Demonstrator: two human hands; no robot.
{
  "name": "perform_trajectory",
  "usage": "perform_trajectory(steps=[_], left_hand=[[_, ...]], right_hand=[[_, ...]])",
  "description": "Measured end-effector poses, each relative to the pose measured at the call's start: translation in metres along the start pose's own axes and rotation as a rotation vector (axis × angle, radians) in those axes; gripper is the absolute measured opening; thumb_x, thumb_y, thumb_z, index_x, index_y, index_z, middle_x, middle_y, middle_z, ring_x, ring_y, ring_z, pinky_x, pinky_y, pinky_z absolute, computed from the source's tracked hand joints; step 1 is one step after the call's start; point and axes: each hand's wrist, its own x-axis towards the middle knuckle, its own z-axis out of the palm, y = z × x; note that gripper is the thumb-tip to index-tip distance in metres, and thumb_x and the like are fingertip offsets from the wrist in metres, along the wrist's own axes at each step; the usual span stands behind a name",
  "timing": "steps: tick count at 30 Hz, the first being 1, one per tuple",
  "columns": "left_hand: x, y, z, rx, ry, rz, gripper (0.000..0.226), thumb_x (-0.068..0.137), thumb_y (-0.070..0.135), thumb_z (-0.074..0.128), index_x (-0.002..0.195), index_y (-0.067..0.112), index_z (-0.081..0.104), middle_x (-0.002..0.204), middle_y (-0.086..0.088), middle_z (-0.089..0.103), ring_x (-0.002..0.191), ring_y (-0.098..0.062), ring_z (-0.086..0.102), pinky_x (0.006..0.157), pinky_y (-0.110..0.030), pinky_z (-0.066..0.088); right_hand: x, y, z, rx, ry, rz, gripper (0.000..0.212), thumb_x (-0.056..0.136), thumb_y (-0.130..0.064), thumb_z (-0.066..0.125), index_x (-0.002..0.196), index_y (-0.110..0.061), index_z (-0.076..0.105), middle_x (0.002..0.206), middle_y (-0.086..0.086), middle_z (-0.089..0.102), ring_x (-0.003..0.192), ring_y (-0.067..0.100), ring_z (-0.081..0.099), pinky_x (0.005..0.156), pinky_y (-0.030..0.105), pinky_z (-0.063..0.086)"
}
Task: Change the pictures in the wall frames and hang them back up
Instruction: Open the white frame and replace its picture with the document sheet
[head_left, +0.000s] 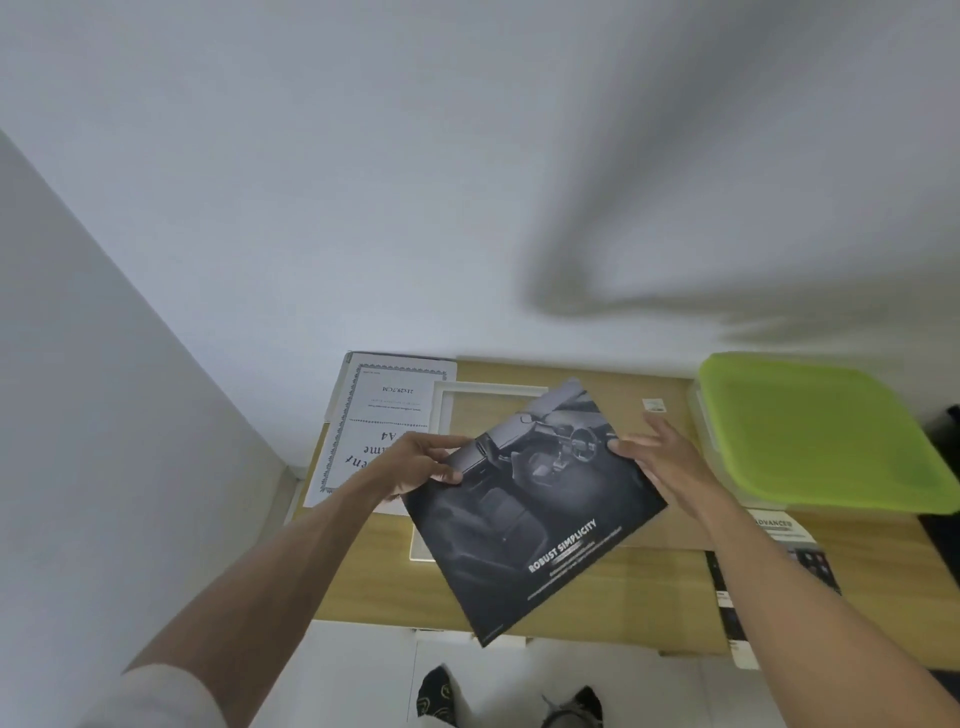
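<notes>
The left hand (423, 462) pinches the dark car picture (535, 512) above the white frame (441, 400) on the surface (374, 571); the right hand (662, 457), fingers straight, steadies its edge. Loading step: next, square it over the frame.

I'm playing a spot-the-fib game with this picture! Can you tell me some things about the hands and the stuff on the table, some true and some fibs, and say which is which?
1. The left hand grips the dark car picture. True.
2. The right hand is a tight fist. False: its fingers are straight against the picture's edge.
3. The green lid is on the right of the table. True.
4. The white frame hangs on the wall. False: it lies flat on the table.
5. The certificate sheet lies left of the frame. True.
</notes>
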Motion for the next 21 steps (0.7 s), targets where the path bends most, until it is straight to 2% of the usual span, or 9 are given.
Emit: perform_trajectory(steps=[2,4,8,11,13,15,17,18,21], left_hand=[[0.002,0.01,0.009,0.02,-0.092,-0.009,0.051,0.078,-0.006,0.075,0.12,0.022,0.07,0.105,-0.012,0.075,0.1,-0.03,0.07,0.092,-0.041,0.055],[0.006,0.019,0.024,0.063,-0.13,-0.031,0.051,0.076,-0.002,0.078,0.12,0.024,0.07,0.105,-0.012,0.075,0.099,-0.029,0.07,0.091,-0.041,0.055],[0.013,0.028,0.063,0.206,-0.107,-0.116,0.049,0.073,0.005,0.083,0.113,0.031,0.069,0.102,-0.003,0.076,0.095,-0.025,0.071,0.079,-0.036,0.058],[0.015,0.023,0.1,0.186,-0.076,-0.164,0.045,0.074,-0.007,0.078,0.109,0.022,0.073,0.108,-0.003,0.074,0.096,-0.026,0.072,0.072,-0.036,0.06],[0.015,0.019,0.129,0.099,-0.049,-0.179,0.043,0.075,-0.011,0.075,0.111,0.013,0.072,0.109,-0.009,0.074,0.095,-0.029,0.072,0.074,-0.037,0.06],[0.016,0.016,0.161,0.011,-0.027,-0.176,0.042,0.075,-0.012,0.074,0.112,0.006,0.071,0.107,-0.016,0.073,0.096,-0.032,0.071,0.079,-0.04,0.06],[0.022,0.013,0.195,-0.056,0.019,-0.161,0.042,0.075,-0.012,0.075,0.113,0.004,0.07,0.107,-0.018,0.073,0.098,-0.033,0.071,0.085,-0.042,0.059],[0.025,0.012,0.212,-0.079,0.059,-0.156,0.042,0.074,-0.011,0.076,0.113,0.004,0.07,0.108,-0.018,0.072,0.096,-0.032,0.071,0.085,-0.042,0.059],[0.039,0.013,0.262,-0.063,0.192,-0.14,0.039,0.074,-0.008,0.078,0.11,0.004,0.069,0.102,-0.016,0.071,0.085,-0.027,0.073,0.077,-0.037,0.061]], right_hand=[[-0.005,-0.003,-0.016,-0.043,-0.169,0.034,0.066,0.082,-0.018,0.08,0.138,-0.032,0.047,0.111,-0.009,0.067,0.095,0.008,0.062,0.076,0.026,0.047],[-0.005,0.004,-0.03,-0.051,-0.23,0.066,0.053,0.085,-0.007,0.075,0.131,-0.028,0.058,0.104,-0.001,0.074,0.097,0.016,0.067,0.079,0.032,0.051],[-0.005,0.041,-0.07,0.1,-0.166,0.12,0.048,0.084,0.007,0.069,0.123,-0.02,0.065,0.103,0.013,0.075,0.095,0.03,0.071,0.09,0.046,0.055],[-0.01,0.077,-0.114,0.208,-0.163,0.197,0.046,0.085,0.013,0.064,0.12,-0.017,0.065,0.107,0.02,0.073,0.095,0.035,0.069,0.088,0.048,0.056],[-0.01,0.106,-0.145,0.231,-0.178,0.243,0.046,0.086,0.013,0.063,0.121,-0.017,0.064,0.104,0.02,0.073,0.094,0.034,0.068,0.091,0.05,0.055],[-0.011,0.132,-0.174,0.19,-0.199,0.276,0.047,0.087,0.01,0.065,0.124,-0.019,0.062,0.1,0.018,0.073,0.087,0.031,0.066,0.085,0.046,0.058],[-0.016,0.151,-0.2,0.142,-0.205,0.297,0.045,0.087,0.01,0.064,0.124,-0.017,0.06,0.101,0.016,0.071,0.078,0.024,0.066,0.061,0.033,0.058],[-0.018,0.16,-0.212,0.116,-0.192,0.301,0.045,0.087,0.01,0.063,0.123,-0.017,0.058,0.103,0.012,0.069,0.077,0.022,0.064,0.056,0.03,0.052],[-0.024,0.184,-0.245,0.078,-0.15,0.318,0.047,0.088,0.009,0.062,0.122,-0.023,0.055,0.103,0.003,0.065,0.085,0.023,0.063,0.071,0.036,0.048]])
